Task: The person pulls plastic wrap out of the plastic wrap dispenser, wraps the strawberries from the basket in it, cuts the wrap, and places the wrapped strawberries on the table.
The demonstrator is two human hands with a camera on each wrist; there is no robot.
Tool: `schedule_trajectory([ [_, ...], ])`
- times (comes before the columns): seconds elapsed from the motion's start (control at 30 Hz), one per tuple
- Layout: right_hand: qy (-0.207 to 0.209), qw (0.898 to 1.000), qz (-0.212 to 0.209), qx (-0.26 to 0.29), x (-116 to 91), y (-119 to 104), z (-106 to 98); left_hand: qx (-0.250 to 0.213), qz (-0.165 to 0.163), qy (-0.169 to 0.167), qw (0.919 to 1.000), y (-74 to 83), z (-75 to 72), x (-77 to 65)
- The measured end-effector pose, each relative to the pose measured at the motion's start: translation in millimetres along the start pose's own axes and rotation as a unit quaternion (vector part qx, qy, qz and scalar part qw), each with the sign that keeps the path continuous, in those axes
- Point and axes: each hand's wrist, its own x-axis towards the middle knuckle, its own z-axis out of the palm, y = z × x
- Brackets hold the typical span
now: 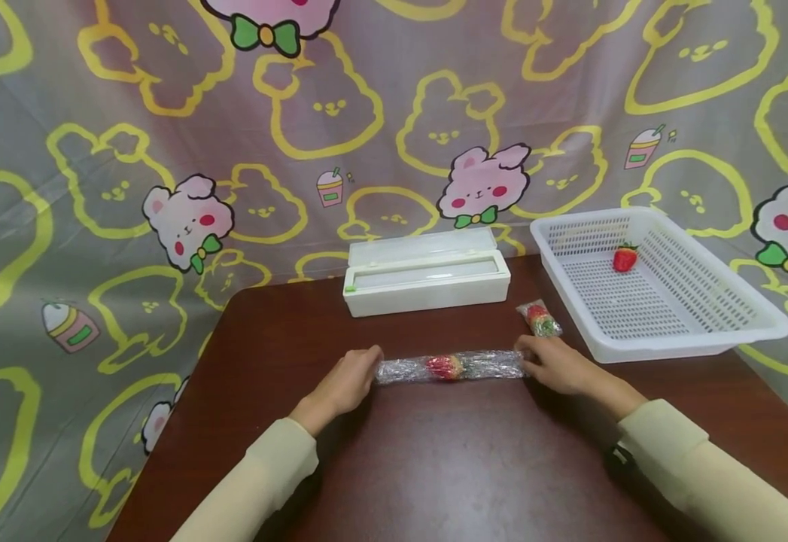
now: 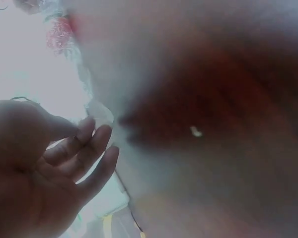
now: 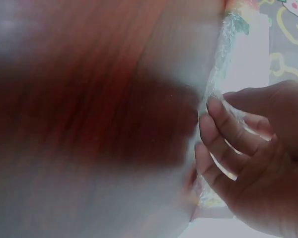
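A strawberry (image 1: 444, 367) lies rolled inside a long strip of clear plastic wrap (image 1: 491, 364), at the strip's middle. My left hand (image 1: 349, 379) pinches the strip's left end between thumb and fingers. At its right end, my right hand (image 1: 555, 364) pinches the film the same way. In the left wrist view the left hand (image 2: 64, 158) has its thumb against the fingertips at the film's end. The right wrist view shows the right hand (image 3: 253, 144) with film (image 3: 219, 64) between thumb and forefinger. Just beyond the right hand lies a small wrapped strawberry (image 1: 540, 318).
A white wrap dispenser box (image 1: 427, 296) with its clear lid raised stands at the back of the brown table (image 1: 434, 467). To the right is a white perforated basket (image 1: 671, 348) holding one bare strawberry (image 1: 625, 258). A patterned curtain (image 1: 394, 113) hangs behind.
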Motion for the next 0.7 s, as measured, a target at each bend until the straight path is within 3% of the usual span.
schedule_trajectory([
  [0.17,-0.001,0.999,0.039,-0.031,10,5,6,0.032,-0.032,-0.024,0.9987,-3.8,5.5,11.1],
  [0.33,0.002,0.998,0.041,-0.047,12,6,7,0.067,-0.047,-0.048,0.9955,-3.3,7.8,15.8],
  [0.43,0.008,0.997,0.037,-0.066,12,3,4,0.081,-0.054,-0.06,0.9934,-0.7,1.7,17.9],
  [0.57,0.035,0.991,0.023,-0.126,11,-7,-1,0.109,-0.053,-0.047,0.9916,6.0,-11.4,22.9],
  [0.7,0.069,0.982,-0.019,-0.175,18,-24,-2,0.068,-0.022,-0.03,0.997,19.8,-18.5,34.0],
])
